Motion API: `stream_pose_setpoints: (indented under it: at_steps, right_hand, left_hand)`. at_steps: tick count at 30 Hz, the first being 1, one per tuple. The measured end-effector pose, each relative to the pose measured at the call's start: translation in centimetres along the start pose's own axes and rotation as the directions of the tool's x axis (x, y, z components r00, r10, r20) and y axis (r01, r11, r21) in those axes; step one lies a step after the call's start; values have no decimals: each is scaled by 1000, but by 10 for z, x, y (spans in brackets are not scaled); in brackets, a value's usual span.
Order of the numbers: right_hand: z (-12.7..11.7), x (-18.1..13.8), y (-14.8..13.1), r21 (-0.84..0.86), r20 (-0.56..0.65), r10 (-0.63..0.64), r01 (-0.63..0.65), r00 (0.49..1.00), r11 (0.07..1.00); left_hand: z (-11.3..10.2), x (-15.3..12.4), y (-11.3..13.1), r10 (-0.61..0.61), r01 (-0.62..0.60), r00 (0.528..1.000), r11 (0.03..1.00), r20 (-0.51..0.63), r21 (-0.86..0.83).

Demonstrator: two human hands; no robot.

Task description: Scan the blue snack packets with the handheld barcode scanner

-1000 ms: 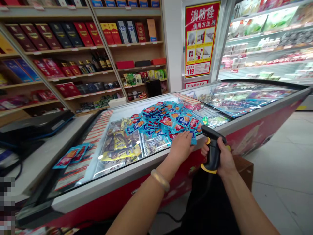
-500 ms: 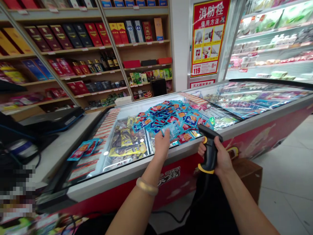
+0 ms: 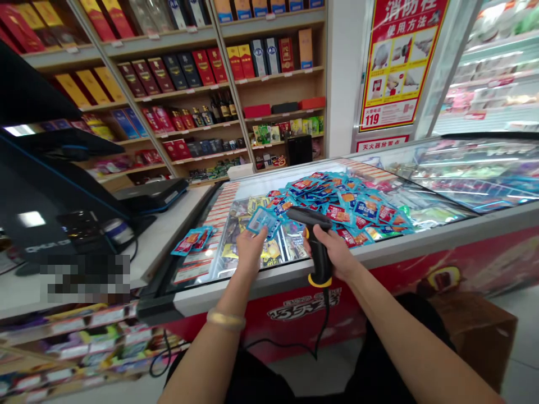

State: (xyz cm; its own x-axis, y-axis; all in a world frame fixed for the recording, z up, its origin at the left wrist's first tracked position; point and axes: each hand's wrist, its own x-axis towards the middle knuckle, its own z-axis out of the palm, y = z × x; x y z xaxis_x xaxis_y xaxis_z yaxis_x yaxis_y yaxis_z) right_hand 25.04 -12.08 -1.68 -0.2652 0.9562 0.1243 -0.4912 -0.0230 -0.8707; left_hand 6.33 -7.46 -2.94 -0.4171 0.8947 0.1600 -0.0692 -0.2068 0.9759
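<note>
We pinch a blue packet (image 3: 259, 219) in our left hand (image 3: 251, 247), our right hand (image 3: 340, 253) wrapped round a scanner (image 3: 321, 259).

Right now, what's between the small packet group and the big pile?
In the head view: a blue packet in the left hand, a striped strip, and yellow-wrapped goods inside the freezer.

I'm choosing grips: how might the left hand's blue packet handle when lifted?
The blue packet looks thin and small, so probably light. Held at one edge by the left hand, it shows no clear droop: perhaps fairly stiff.
</note>
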Motion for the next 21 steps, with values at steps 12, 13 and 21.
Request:
stream_pose_setpoints:
  at_steps: [12,13,21]
  right_hand:
    - [11,19,20,-122,92,111,-99,990,988]
    - [11,18,20,-123,87,106,-95,991,988]
    - [15,17,20,-121,76,104,-95,992,988]
  left_hand:
    - [-4,-4,-8,68,-75,995,993,76,93]
    - [-5,-4,-8,84,-94,993,989,86,115]
    - [-6,-5,-7,219,-252,964,933,148,257]
